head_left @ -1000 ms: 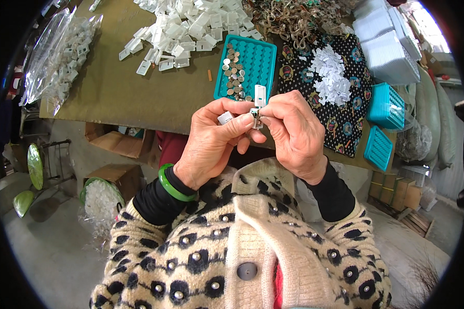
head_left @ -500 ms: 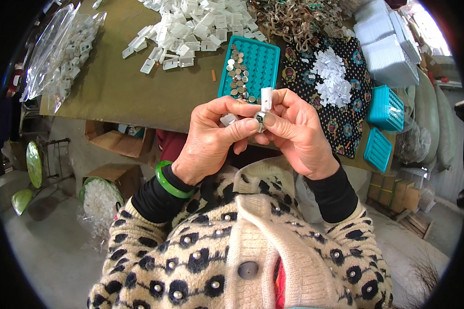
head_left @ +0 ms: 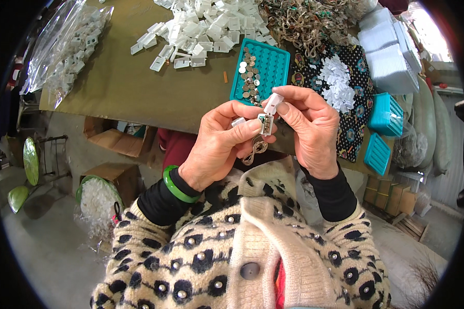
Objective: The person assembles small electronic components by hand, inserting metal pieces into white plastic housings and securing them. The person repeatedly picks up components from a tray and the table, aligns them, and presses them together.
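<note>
In front of my chest, my left hand (head_left: 211,141) is closed on a small white battery case (head_left: 266,125) whose open face shows metal contacts and a bit of green. A coiled thin wire (head_left: 255,153) hangs below those fingers. Another small white piece (head_left: 238,122) pokes out between the left fingers. My right hand (head_left: 314,131) pinches a white case cover (head_left: 274,104) between thumb and forefinger, right at the upper end of the case; whether the two are joined I cannot tell. Just beyond is a teal tray (head_left: 273,62) with coin cells (head_left: 249,77) along its left side.
White plastic cases (head_left: 206,31) are heaped at the far side of the table (head_left: 139,87). Tangled wires (head_left: 307,20) lie behind the tray. White slips (head_left: 337,85) rest on a patterned cloth (head_left: 358,110). Teal trays (head_left: 384,114) are stacked at right; a clear bag (head_left: 69,56) lies left.
The cover has tilted rightward, and the case beneath now shows its inside. My right hand has shifted right and opened its grip a little. The coiled wire has come into view.
</note>
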Available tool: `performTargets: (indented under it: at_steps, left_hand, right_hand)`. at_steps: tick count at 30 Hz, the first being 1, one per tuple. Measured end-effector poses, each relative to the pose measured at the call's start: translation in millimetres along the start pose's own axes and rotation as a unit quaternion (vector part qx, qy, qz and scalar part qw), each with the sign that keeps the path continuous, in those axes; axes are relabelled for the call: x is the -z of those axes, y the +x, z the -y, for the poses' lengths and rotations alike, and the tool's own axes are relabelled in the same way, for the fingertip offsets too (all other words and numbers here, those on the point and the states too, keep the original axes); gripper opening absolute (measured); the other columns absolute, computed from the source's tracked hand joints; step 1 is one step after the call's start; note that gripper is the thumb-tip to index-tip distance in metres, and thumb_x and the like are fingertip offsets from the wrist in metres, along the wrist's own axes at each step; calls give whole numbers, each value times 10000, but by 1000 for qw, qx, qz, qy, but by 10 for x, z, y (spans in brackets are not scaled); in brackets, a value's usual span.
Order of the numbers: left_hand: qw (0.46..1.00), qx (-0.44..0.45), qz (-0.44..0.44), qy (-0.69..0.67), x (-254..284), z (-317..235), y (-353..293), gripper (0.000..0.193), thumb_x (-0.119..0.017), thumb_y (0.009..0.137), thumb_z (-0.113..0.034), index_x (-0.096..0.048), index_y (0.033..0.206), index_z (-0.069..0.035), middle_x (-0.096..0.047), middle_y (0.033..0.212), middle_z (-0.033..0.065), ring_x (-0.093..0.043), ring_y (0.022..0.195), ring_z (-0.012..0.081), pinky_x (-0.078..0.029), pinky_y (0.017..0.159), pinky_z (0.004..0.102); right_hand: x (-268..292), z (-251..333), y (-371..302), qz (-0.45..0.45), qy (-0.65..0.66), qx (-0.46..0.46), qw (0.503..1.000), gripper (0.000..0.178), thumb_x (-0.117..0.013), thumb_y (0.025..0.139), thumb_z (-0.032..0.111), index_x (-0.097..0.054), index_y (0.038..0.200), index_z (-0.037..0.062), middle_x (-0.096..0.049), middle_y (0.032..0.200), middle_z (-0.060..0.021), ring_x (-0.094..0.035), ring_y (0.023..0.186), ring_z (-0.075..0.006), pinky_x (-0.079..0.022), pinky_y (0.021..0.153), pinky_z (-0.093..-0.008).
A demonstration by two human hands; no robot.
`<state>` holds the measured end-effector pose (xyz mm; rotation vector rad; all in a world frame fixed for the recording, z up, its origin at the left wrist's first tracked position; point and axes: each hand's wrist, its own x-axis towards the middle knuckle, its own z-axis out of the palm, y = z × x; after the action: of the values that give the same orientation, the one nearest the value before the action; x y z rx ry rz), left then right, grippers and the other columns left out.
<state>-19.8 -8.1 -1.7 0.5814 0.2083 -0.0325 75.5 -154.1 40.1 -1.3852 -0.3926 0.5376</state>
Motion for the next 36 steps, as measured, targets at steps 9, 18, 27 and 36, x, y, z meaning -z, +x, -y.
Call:
performTargets:
  at_steps: [9, 18, 27, 36]
  left_hand:
    - [999, 6, -15, -30, 60, 20, -33, 172, -681, 897, -87, -605, 1042, -35, -683, 946, 121, -646, 705, 146, -367, 438, 190]
    - [998, -35, -30, -47, 65, 75, -50, 155, -680, 900, -77, -613, 1037, -48, -659, 892, 60, -528, 589, 67, -382, 458, 181]
    - [985, 26, 15, -170, 60, 154, -23, 117, -665, 921, -132, -589, 966, -56, -637, 938, 33, -631, 823, 119, -550, 703, 280]
    - [988, 47, 14, -147, 41, 187, -26, 115, -678, 911, -138, -583, 946, -84, -635, 908, 21, -611, 745, 98, -495, 584, 228]
  right_hand:
    - [-146, -84, -105, -45, -144, 108, 983, 101, -644, 899, -20, -625, 998, -28, -698, 910, -86, -661, 800, -98, -546, 687, -234]
    - [-168, -194, -73, 34, -191, 235, 952, 180, -635, 807, -64, -631, 974, 2, -608, 992, -121, -602, 878, -235, -500, 774, -310]
    - [-163, -414, -34, 19, -338, 428, 838, 284, -677, 840, 28, -621, 1102, -68, -567, 932, -143, -571, 834, -278, -503, 736, -373]
    - [-174, -399, -140, 3, -350, 380, 856, 254, -658, 864, 49, -610, 1099, -34, -555, 969, -160, -578, 841, -289, -496, 709, -368]
